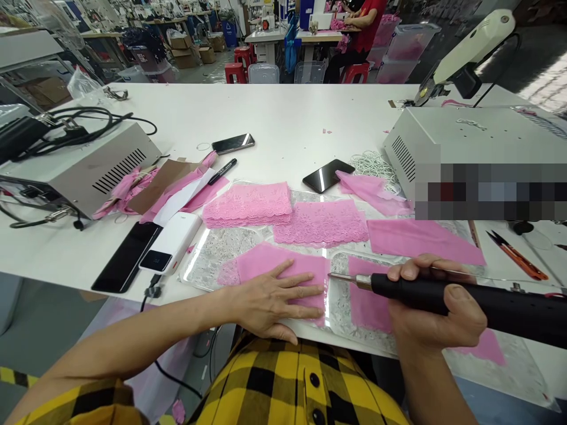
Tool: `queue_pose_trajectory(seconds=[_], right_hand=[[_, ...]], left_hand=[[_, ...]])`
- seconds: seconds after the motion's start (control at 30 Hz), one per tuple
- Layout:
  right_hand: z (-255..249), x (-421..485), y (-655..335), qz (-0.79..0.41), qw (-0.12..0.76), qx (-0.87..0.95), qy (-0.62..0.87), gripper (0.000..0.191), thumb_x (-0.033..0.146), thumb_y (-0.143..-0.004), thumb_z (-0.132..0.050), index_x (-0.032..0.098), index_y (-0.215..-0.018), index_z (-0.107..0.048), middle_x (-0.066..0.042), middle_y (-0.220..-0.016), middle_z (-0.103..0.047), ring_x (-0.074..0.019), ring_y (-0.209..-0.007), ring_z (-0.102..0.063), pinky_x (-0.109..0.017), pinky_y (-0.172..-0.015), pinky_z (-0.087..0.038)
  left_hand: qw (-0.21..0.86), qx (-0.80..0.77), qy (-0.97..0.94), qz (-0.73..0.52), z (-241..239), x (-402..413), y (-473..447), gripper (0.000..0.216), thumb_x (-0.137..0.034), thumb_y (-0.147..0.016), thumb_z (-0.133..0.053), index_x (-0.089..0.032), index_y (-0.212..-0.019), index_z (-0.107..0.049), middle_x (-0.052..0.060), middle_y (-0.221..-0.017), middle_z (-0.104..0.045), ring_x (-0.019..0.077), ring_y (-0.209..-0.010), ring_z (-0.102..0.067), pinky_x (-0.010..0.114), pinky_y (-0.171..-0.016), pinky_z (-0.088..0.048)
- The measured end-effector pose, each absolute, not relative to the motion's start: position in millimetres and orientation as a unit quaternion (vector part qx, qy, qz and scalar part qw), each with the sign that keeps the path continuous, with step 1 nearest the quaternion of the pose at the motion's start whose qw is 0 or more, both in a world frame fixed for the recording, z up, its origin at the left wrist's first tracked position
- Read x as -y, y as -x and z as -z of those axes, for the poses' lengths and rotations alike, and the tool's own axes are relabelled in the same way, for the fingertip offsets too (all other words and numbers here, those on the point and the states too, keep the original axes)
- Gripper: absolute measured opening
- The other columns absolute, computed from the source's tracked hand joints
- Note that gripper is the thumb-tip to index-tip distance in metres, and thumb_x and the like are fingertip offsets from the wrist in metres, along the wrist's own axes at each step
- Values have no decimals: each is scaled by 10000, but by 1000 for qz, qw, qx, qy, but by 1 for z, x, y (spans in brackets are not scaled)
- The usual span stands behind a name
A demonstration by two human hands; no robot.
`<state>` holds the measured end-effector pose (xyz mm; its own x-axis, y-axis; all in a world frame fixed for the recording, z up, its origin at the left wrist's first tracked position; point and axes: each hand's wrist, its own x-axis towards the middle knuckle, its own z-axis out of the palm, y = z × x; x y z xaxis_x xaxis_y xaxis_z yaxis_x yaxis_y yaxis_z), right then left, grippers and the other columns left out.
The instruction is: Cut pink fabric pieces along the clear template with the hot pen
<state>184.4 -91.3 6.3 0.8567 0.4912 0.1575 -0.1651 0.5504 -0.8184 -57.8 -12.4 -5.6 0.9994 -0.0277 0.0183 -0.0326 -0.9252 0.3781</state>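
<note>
My left hand lies flat with its fingers spread on a pink fabric piece, which rests on a clear plastic sheet. In my right hand is a thick black pen-like tool with a thin metal tip. The tip points left and is close to the right edge of that fabric; I cannot tell whether it touches. Under the tool, another pink piece lies at a second clear sheet. Beyond my hands are a stack of pink lace pieces and a second lace piece.
Grey metal boxes stand left and right. Around the work lie phones, a white power bank, a black marker, white elastic cord and orange-handled tweezers. A person in red sits behind the table.
</note>
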Motion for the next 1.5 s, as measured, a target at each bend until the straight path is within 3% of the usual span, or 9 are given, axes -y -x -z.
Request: queue_pose_trajectory(seconds=[0.43,0.77,1.5], right_hand=[[-13,99,-189,-184,852,203,446,260,311,-438,-447,199,-615,-600,-5,-600,-501,-128,-437,-429,-288,-356,-355],[-20,152,-174,-278,770,298,491,237,443,-588,-628,243,-714,-611,-4,-660,-476,-141,-512,-405,-326,-404,-389],[-31,159,-156,-303,735,358,490,198,422,-700,-658,254,-784,-597,-7,-710,-527,-153,-554,-453,-343,-468,-445]], left_hand=[[186,26,-982,-19,11,12,57,532,-514,-954,-502,-282,-1431,-471,53,-1573,-325,274,-1492,-207,563,-1211,16],[193,19,-981,-10,12,13,57,522,-509,-954,-497,-312,-1436,-462,14,-1595,-263,245,-1499,-193,515,-1216,76],[157,41,-984,-67,21,13,58,509,-484,-963,-484,-264,-1422,-485,62,-1578,-307,259,-1491,-221,559,-1197,86]])
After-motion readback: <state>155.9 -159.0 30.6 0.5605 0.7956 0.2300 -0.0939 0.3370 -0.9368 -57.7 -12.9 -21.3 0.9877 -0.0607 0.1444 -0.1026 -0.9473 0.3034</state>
